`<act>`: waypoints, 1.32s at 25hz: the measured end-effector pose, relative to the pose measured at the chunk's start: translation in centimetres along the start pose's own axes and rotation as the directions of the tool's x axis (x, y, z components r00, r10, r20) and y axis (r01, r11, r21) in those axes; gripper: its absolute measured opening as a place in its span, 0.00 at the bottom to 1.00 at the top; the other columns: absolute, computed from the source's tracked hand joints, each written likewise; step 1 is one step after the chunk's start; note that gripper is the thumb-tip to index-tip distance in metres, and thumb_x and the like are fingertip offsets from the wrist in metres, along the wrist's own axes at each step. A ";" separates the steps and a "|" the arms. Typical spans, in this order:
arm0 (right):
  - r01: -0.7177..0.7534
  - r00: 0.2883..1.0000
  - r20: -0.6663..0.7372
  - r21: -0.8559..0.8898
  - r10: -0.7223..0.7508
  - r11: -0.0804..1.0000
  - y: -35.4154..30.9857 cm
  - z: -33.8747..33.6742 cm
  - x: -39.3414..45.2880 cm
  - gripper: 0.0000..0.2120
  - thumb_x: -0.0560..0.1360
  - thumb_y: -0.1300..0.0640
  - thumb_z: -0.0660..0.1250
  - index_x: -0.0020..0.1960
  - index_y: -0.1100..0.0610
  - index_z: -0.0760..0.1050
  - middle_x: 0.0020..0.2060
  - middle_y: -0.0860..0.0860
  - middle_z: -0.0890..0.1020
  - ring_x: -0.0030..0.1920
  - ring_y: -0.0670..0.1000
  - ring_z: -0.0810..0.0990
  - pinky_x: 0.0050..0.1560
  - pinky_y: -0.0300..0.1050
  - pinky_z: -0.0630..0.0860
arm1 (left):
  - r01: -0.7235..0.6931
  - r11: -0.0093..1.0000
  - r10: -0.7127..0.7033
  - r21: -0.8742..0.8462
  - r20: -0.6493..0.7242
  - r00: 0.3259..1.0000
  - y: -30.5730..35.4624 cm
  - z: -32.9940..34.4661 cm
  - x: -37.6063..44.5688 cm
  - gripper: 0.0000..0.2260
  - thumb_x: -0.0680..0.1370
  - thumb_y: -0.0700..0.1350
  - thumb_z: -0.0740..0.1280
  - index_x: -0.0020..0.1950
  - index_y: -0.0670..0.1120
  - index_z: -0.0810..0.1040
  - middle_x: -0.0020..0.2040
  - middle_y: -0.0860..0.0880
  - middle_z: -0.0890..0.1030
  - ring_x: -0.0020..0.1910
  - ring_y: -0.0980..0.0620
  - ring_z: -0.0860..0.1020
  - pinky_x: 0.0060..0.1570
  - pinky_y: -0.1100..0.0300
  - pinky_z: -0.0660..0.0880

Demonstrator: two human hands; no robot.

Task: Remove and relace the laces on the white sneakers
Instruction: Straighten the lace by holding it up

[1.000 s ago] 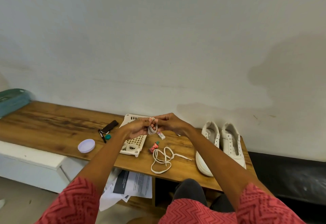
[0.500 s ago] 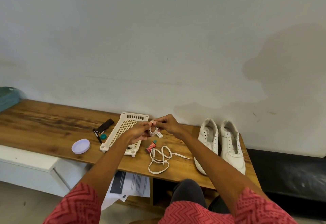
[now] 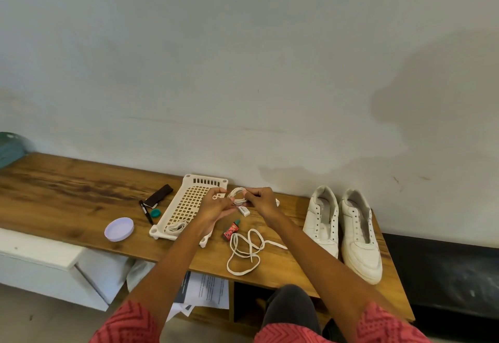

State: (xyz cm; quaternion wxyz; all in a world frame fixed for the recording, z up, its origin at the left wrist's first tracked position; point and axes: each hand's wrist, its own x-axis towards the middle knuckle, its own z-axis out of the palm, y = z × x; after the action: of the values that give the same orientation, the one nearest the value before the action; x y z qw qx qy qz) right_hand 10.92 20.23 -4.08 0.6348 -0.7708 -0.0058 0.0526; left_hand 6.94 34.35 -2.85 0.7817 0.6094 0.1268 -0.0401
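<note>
Two white sneakers [image 3: 344, 230] without laces stand side by side at the right end of the wooden table [image 3: 67, 194]. A loose white lace [image 3: 247, 251] lies in loops in front of me on the table. My left hand [image 3: 216, 206] and my right hand [image 3: 260, 201] are raised together above the table and both pinch a small coiled bundle of white lace [image 3: 237, 197] between them. Another bundled lace [image 3: 176, 227] rests in the near end of a white plastic basket [image 3: 189, 202].
A small white eraser-like block [image 3: 243, 211] and a red tube [image 3: 231, 229] lie under my hands. Left of the basket are a lilac lid [image 3: 119, 229], a black pen [image 3: 145, 211], a teal cap [image 3: 155, 212] and a dark strip [image 3: 158, 199]. Papers [image 3: 208, 288] sit below the table.
The view has drifted slightly. My hands stay together on the coiled lace, which now shows more openly as a ring between my fingers.
</note>
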 end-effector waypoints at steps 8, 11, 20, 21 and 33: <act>-0.079 0.997 -0.009 -0.007 0.079 0.997 4.0 8.0 6.5 0.10 0.77 0.63 0.65 0.54 0.67 0.80 0.49 0.61 0.83 0.39 0.51 0.80 0.42 0.41 0.79 | -0.011 0.994 0.047 0.107 -0.342 0.938 -2.2 -3.6 6.1 0.05 0.75 0.30 0.65 0.45 0.39 0.78 0.47 0.46 0.78 0.45 0.47 0.79 0.40 0.62 0.79; -0.121 0.993 0.001 -0.072 0.121 0.990 6.3 10.6 9.5 0.09 0.77 0.63 0.65 0.51 0.67 0.81 0.47 0.61 0.84 0.36 0.49 0.80 0.39 0.40 0.78 | -0.019 0.973 0.097 0.231 -0.330 0.939 -3.6 -6.3 9.6 0.05 0.74 0.30 0.66 0.46 0.38 0.78 0.49 0.44 0.79 0.49 0.42 0.80 0.46 0.55 0.79; -0.022 0.999 0.025 -0.386 0.035 0.922 9.0 16.9 18.2 0.12 0.78 0.60 0.63 0.47 0.67 0.81 0.45 0.61 0.83 0.40 0.53 0.77 0.39 0.41 0.68 | 0.011 0.789 0.209 0.614 -0.284 0.936 -5.4 -12.5 20.4 0.05 0.75 0.33 0.66 0.45 0.41 0.79 0.49 0.41 0.81 0.49 0.45 0.80 0.51 0.49 0.79; -0.016 0.999 0.019 -0.419 0.027 0.908 9.3 17.2 18.8 0.12 0.78 0.60 0.63 0.46 0.66 0.81 0.44 0.61 0.83 0.39 0.53 0.77 0.39 0.41 0.65 | 0.022 0.754 0.219 0.657 -0.282 0.934 -5.5 -12.8 21.3 0.04 0.75 0.34 0.67 0.45 0.41 0.79 0.48 0.42 0.82 0.49 0.45 0.80 0.51 0.49 0.79; -0.001 1.000 -0.007 -0.633 -0.004 0.774 10.1 18.5 21.6 0.12 0.77 0.53 0.65 0.49 0.60 0.82 0.45 0.56 0.83 0.44 0.52 0.81 0.32 0.38 0.68 | 0.143 0.376 0.417 0.916 -0.304 0.856 -5.9 -12.0 24.9 0.09 0.78 0.42 0.66 0.57 0.43 0.79 0.53 0.43 0.81 0.52 0.45 0.78 0.46 0.58 0.71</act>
State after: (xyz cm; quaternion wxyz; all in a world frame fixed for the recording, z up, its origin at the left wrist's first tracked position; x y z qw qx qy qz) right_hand 30.16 38.03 -19.08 0.3389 -0.9395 -0.0212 0.0442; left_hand 27.87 46.65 -17.29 0.2522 0.9338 0.2232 0.1209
